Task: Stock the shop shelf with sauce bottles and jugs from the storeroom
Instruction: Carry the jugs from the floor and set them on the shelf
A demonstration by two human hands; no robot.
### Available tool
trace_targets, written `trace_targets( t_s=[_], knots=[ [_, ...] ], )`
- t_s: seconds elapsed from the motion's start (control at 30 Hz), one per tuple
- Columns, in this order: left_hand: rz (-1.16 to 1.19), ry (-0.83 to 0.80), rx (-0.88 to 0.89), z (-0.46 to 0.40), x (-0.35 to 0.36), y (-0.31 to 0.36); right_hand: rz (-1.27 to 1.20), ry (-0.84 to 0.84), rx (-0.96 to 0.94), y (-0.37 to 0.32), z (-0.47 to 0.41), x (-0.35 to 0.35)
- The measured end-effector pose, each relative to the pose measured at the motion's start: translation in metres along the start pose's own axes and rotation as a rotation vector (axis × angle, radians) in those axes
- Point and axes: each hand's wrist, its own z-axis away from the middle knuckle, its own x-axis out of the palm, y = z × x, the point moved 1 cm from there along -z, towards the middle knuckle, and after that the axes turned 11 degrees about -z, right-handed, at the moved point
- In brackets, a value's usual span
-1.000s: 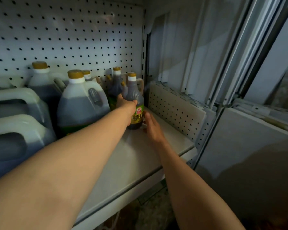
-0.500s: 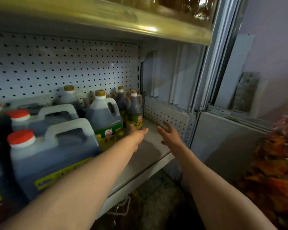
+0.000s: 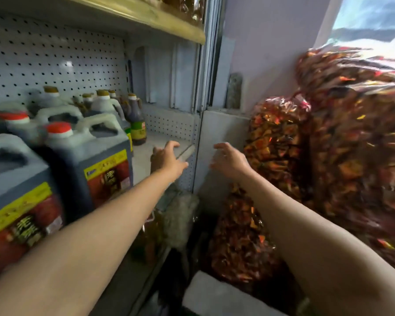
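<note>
Dark red-capped sauce jugs (image 3: 87, 160) crowd the left of the grey metal shelf (image 3: 146, 153); a slim dark sauce bottle (image 3: 137, 120) stands farther back. Left hand (image 3: 168, 159) hovers empty, fingers loosely spread; right hand (image 3: 229, 159) likewise, beside bagged red snacks (image 3: 276, 142).

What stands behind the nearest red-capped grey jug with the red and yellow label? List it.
Behind the front red-capped grey jug stands another red-capped jug, then gold-capped jugs and a small dark bottle with a green label against the white pegboard. Their lower parts are hidden.
</note>
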Motion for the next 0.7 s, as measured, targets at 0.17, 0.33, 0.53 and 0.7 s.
trace_targets(
  t_s=[0.17, 0.33, 0.53, 0.7],
  knots=[
    [0.061, -0.08, 0.149, 0.091, -0.001, 0.007, 0.073, 0.085, 0.097, 0.007, 0.115, -0.03],
    [0.088, -0.218, 0.227, 0.184, -0.002, 0.029, 0.097, 0.105, 0.184, 0.009, 0.236, -0.076],
    [0.122, -0.298, 0.307, 0.295, 0.008, 0.072, 0.107, 0.153, 0.281, 0.043, 0.355, -0.14],
    [0.119, -0.359, 0.35, 0.408, 0.032, 0.129, 0.181, 0.204, 0.354, 0.087, 0.47, -0.214]
  ],
)
